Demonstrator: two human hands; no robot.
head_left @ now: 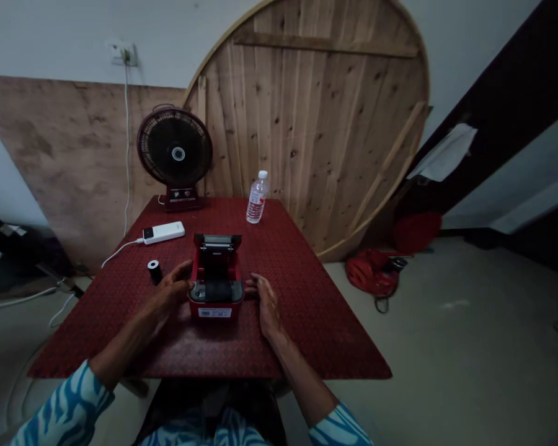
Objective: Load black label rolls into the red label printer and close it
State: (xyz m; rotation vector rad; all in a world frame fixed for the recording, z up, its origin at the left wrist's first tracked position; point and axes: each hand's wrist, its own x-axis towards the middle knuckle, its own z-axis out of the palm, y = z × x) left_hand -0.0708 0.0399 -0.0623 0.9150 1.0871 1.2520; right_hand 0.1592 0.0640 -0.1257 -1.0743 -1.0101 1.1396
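Note:
A small red and black receipt printer (216, 310) stands near the middle of the table, its lid (217, 241) raised. A dark strip (218, 290) lies across its front opening, and a white label (214, 313) is on its near face. My left hand (174, 288) grips the printer's left side, thumb at the front corner. On the right side my right hand (266, 303) is open, fingers apart and pointing at the printer; whether the fingertips touch it I cannot tell. A small black roll with a white end (154, 271) stands just beyond my left hand.
On the red-covered table (307, 322) lies a white handheld device (163, 232) with a cable. A fan (175, 152) and a water bottle (257, 198) stand at the back. A large round wooden board (307, 124) leans behind; a red bag (372, 272) lies on the floor.

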